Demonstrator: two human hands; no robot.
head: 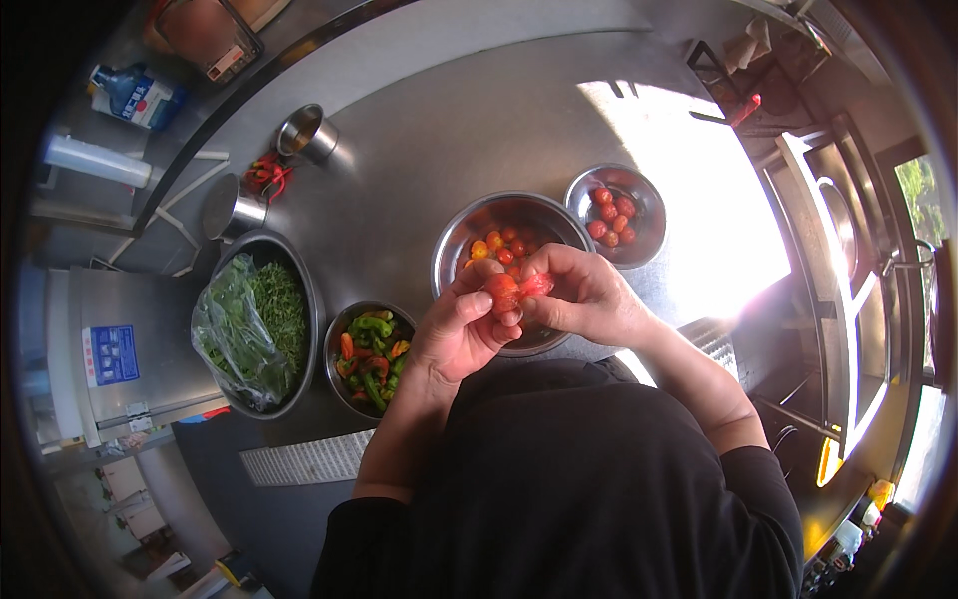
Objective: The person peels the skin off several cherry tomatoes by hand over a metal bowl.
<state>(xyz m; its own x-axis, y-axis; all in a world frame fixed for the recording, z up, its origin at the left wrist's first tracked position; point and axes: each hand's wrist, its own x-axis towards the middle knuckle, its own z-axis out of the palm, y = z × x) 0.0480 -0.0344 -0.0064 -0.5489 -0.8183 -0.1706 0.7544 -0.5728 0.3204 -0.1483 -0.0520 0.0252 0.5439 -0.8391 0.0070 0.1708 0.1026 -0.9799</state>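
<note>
Above a large steel bowl (447, 243) of red and orange cherry tomatoes (504, 255), both hands meet on one wet red tomato (502, 287). My left hand (462, 322) grips its round body between thumb and fingers. My right hand (587, 296) pinches a crumpled red piece, which looks like tomato skin (536, 284), on the tomato's right side. Just behind and to the right, a smaller steel bowl (653, 217) holds several red tomatoes (618, 222) with a dull, wet surface.
Left of the hands stand a steel bowl of green and red peppers (374, 359) and a large basin (315, 329) of leafy greens (281, 307) with a plastic bag (239, 337). Farther back are steel pots (319, 138) and red chillies (267, 175). Bright sunlight covers the steel counter (449, 112) at right.
</note>
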